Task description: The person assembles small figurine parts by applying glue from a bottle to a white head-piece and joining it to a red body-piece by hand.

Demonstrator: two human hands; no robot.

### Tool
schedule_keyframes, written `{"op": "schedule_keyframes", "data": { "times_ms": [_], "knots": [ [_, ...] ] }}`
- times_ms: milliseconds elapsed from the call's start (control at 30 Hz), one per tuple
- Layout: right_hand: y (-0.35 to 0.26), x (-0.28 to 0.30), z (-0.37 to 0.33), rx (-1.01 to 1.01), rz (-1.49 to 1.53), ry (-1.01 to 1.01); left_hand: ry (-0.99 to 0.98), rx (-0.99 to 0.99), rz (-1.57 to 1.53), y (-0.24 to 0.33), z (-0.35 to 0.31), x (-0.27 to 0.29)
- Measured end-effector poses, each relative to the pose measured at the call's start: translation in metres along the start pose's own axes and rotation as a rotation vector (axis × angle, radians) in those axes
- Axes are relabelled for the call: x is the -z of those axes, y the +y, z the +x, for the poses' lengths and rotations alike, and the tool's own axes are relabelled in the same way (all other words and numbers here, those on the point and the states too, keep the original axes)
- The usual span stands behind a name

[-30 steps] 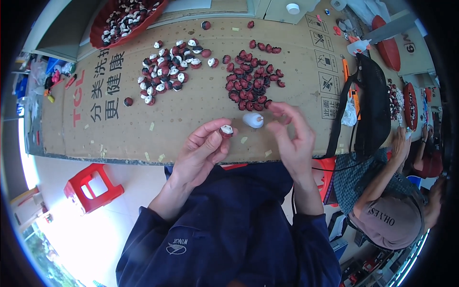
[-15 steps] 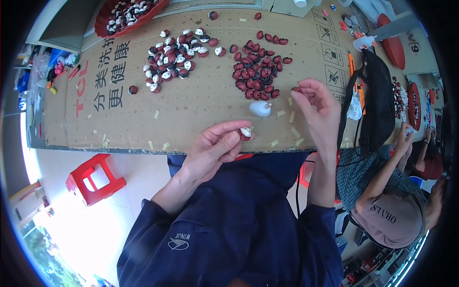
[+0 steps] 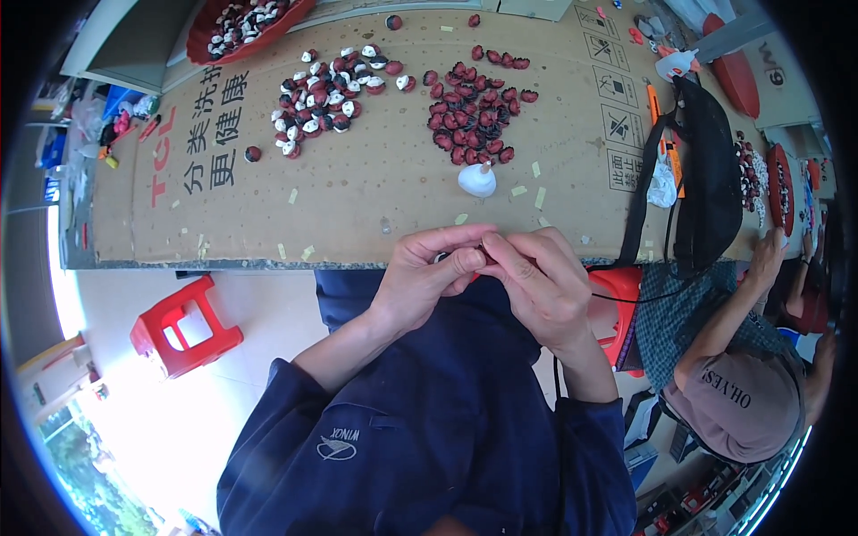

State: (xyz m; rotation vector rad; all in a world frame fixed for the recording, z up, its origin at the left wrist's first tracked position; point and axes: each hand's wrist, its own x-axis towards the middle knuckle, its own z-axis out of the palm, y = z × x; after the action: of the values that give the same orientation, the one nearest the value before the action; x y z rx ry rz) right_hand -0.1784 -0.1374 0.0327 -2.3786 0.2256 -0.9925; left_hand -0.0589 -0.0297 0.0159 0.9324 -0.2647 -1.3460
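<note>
At the table's near edge my left hand (image 3: 416, 275) and my right hand (image 3: 547, 284) meet, fingertips pinched together. A small dark red piece (image 3: 484, 257) shows between them, mostly hidden by the fingers. Just beyond stands a small white squeeze bottle (image 3: 477, 180) with a pinkish tip. Behind it lies a heap of small dark red, black-edged shell-like pieces (image 3: 466, 116). Farther left spreads a heap of similar red and black pieces with white parts (image 3: 318, 100).
Cardboard (image 3: 357, 196) covers the table, with scraps of pale tape on it. A red bowl (image 3: 202, 46) of pieces stands far left. On the right lie a black bag (image 3: 710, 179) and orange cutters (image 3: 676, 165); a co-worker (image 3: 742, 393) sits beyond. A red stool (image 3: 165, 335) is at left.
My right hand has come left and nearer with a small red piece, meeting my left hand. The red and white piece in my left fingers is now mostly covered.
</note>
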Motion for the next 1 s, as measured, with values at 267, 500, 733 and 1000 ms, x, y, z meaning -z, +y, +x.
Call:
{"op": "schedule_keyframes", "data": {
  "times_ms": [267,500,733,1000],
  "knots": [
    [0.002,0.007,0.001,0.037,-0.013,0.046,-0.027,-0.127,0.16,-0.005,0.0,0.0],
    [-0.001,0.008,-0.001,0.082,-0.068,0.023,-0.046,-0.113,0.135,-0.006,-0.001,-0.004],
    [-0.006,-0.004,0.0,-0.165,0.179,0.183,-0.108,-0.212,-0.173,-0.019,0.002,-0.015],
    [-0.007,-0.008,-0.004,-0.096,0.14,0.276,-0.111,-0.189,-0.273,-0.024,-0.001,-0.02]
  ]
}}
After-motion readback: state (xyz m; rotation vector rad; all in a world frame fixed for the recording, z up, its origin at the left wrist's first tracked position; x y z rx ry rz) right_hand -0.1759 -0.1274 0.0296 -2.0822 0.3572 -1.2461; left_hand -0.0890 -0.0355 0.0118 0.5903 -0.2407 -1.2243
